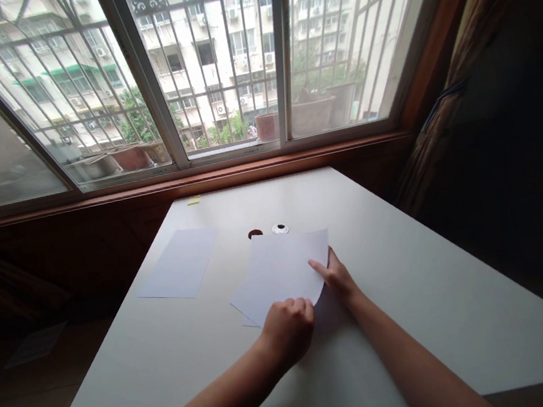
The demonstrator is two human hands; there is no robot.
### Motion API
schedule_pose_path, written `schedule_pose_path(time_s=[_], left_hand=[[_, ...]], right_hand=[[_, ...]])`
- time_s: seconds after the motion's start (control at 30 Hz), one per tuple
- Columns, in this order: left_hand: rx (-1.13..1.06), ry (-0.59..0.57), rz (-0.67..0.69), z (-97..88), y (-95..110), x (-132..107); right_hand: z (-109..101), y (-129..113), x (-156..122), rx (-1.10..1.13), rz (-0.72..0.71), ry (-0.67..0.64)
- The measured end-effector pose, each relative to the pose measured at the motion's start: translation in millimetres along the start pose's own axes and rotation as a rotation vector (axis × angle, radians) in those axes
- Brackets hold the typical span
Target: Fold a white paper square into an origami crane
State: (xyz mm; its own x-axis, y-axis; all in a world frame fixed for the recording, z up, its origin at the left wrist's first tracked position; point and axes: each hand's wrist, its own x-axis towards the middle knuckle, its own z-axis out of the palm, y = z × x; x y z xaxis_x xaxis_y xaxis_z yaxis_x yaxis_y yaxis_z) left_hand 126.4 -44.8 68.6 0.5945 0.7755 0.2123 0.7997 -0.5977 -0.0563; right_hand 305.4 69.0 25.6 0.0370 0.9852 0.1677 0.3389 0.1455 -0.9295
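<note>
Several overlapping sheets of white paper (280, 266) are in front of me above the middle of the white table. My left hand (291, 325) is closed on the near edge of the paper, knuckles up. On the right edge, my right hand (336, 276) pinches the paper, with the thumb on top and the other fingers mostly hidden behind it. The paper bends up a little between the two hands. Corners of lower sheets stick out at the left. Another white sheet (179, 265) lies flat on the table farther left.
The white table (419, 317) reaches toward the window. Beyond the paper are a dark round hole (255, 233) and a white ring-shaped grommet (280, 228). A yellow sticky note (193, 200) is at the far left corner. One sheet (36, 344) lies low at the left, off the table.
</note>
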Motion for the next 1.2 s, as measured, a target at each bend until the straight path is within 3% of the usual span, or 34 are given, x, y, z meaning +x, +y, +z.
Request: schedule_pose_path(time_s=[0.1,0.2,0.3,0.37,0.47,0.57,0.73,1.0,1.2], left_hand=[[-0.093,0.037,-0.046,-7.5,2.6,-3.4],[-0.197,0.105,-0.105,-19.9,-9.0,-7.4],[-0.269,0.219,-0.212,-23.0,-40.6,-11.8],[-0.286,0.286,-0.27,-14.8,-69.0,-16.0],[-0.224,0.24,-0.304,8.8,-109.4,-25.7],[-0.152,0.05,-0.28,32.2,-134.1,-37.1],[-0.081,-0.025,-0.364,48.5,-141.1,-47.2],[-0.047,0.025,-0.512,51.6,-145.2,-56.7],[-0.063,0.031,-0.507,49.2,-146.0,-61.2]], right_hand=[[-1.3,12.2,8.0,0.028,0.058,-0.023],[-9.6,21.0,15.0,0.218,0.091,-0.034],[-31.1,28.9,23.1,0.458,0.195,0.041],[-52.3,35.8,28.5,0.568,0.236,0.122],[-88.3,48.9,34.9,0.652,0.235,0.235],[-120.1,62.2,38.7,0.692,0.246,0.292],[-143.3,72.5,39.9,0.696,0.258,0.328],[-133.4,62.6,29.5,0.622,0.243,0.315],[-136.7,61.9,31.1,0.562,0.191,0.347]])
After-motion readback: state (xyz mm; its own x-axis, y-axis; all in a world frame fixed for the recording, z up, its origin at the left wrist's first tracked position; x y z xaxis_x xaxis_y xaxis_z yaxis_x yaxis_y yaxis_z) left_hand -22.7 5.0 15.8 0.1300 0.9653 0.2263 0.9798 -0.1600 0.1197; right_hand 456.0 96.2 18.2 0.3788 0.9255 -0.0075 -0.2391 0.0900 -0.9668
